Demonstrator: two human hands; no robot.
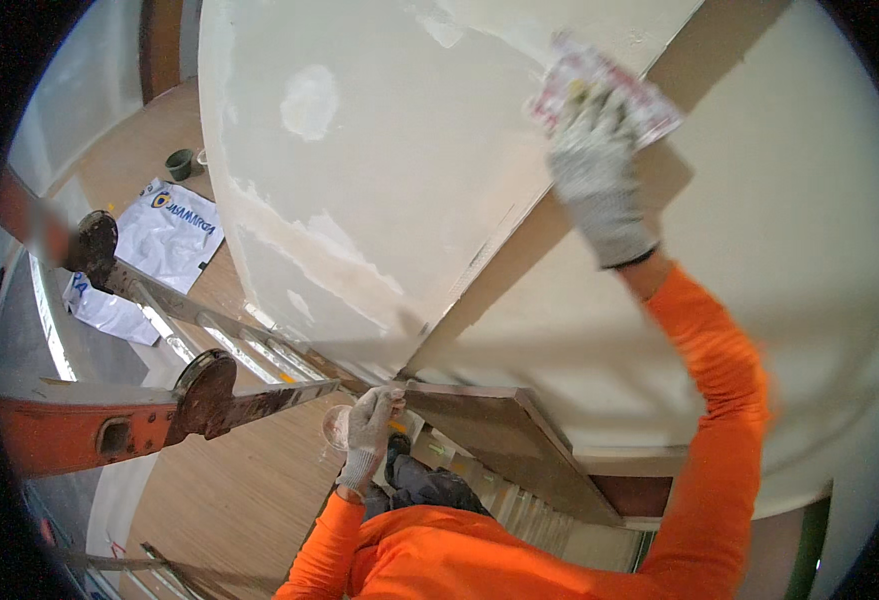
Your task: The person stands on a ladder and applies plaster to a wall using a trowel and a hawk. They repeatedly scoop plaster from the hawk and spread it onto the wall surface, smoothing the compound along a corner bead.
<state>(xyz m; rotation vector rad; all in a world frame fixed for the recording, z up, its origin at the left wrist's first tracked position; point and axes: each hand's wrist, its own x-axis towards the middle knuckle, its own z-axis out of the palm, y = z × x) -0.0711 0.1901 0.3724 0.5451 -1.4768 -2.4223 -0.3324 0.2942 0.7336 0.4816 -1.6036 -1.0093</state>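
High on the right, my right hand (597,165), in a grey knit glove, presses what looks like a sheet of sandpaper (649,105), white with red marks. It lies at the edge between the patched pale wall surface (359,190) and the smooth cream one (789,230). Motion blurs the fingers a little. Low in the middle, my gloved left hand (367,430) curls at the near-left corner of a brown board (489,425) that looks like a door or cabinet top. White filler patches (309,102) mark the wall.
An orange and metal folding ladder (89,430) stands at the left, its hinges near me. White plastic sheets (169,235) and a dark green cup (179,164) lie on the wooden floor (229,490) below. A round tub (336,427) is beside my left hand.
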